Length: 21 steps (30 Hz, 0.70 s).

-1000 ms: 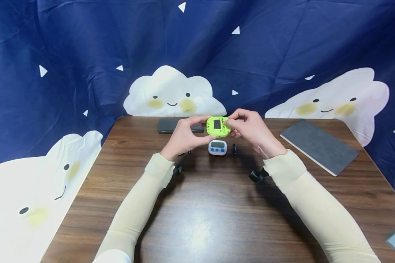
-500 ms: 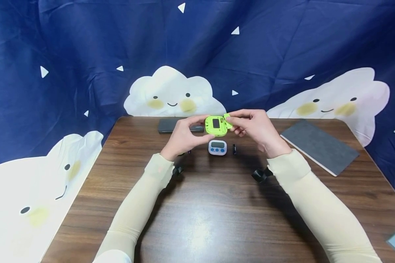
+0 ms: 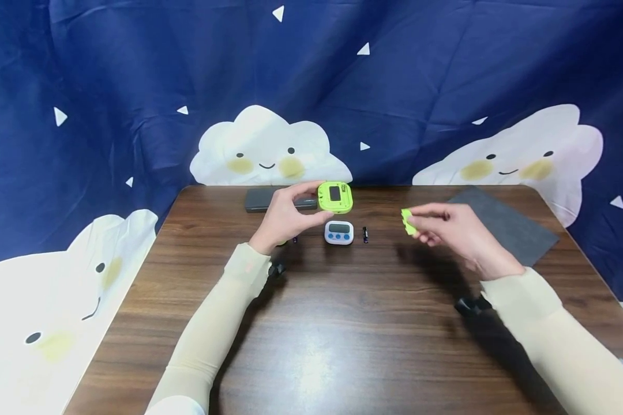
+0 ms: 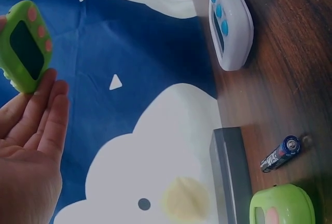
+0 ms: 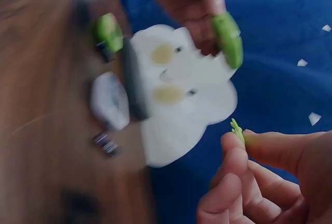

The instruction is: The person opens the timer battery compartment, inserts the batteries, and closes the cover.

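Note:
My left hand (image 3: 285, 216) holds a lime-green digital timer (image 3: 336, 197) by its edges between thumb and fingers, raised above the table. Its back faces the head camera, with the battery compartment uncovered at the upper right; in the left wrist view its screen and pink buttons show. To the right and apart from it, my right hand (image 3: 454, 230) pinches a small green battery cover (image 3: 408, 222) between thumb and fingertips. Below the raised timer, a white timer (image 3: 338, 233) with blue buttons rests on the table. An AAA-looking battery (image 3: 366, 234) lies just right of it.
Another battery (image 4: 281, 154) and a second green timer (image 4: 282, 206) sit left of the white timer, mostly hidden by my left hand in the head view. A dark case (image 3: 259, 200) lies at the back edge. A grey notebook (image 3: 503, 225) lies behind my right hand.
The battery cover has come off the green timer. My right hand has carried it away to the right and slightly down, while the left hand keeps the timer nearly in place.

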### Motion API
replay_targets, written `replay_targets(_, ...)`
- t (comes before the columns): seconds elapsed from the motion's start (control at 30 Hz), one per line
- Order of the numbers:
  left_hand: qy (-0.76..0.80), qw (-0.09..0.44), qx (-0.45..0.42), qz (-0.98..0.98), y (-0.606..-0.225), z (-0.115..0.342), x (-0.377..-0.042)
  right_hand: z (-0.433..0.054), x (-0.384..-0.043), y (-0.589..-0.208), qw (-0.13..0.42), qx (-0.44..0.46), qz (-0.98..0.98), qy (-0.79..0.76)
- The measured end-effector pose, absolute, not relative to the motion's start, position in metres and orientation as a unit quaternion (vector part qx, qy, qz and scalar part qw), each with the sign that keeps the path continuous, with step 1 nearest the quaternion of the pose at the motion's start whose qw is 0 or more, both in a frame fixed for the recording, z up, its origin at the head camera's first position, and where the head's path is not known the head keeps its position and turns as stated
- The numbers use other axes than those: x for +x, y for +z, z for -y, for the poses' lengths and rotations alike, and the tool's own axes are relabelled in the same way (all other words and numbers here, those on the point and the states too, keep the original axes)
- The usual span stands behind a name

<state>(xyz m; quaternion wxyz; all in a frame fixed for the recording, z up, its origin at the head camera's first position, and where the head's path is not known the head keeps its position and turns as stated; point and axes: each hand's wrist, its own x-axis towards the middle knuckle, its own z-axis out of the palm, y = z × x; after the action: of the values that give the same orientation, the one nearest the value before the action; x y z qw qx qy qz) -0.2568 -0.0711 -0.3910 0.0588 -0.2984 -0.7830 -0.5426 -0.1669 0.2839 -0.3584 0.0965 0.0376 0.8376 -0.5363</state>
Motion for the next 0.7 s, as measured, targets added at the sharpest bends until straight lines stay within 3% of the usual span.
replay_targets(0.37,-0.548,0.053,-0.296,0.78,-0.389,0.076,-0.259,-0.329,-0.134,-0.43,0.169,0.065,-0.851,-0.493)
replay_targets(0.7,-0.546,0.051,-0.291,0.784,-0.389,0.078,-0.259,-0.323,-0.125,-0.438,0.15,0.064,-0.884,-0.439)
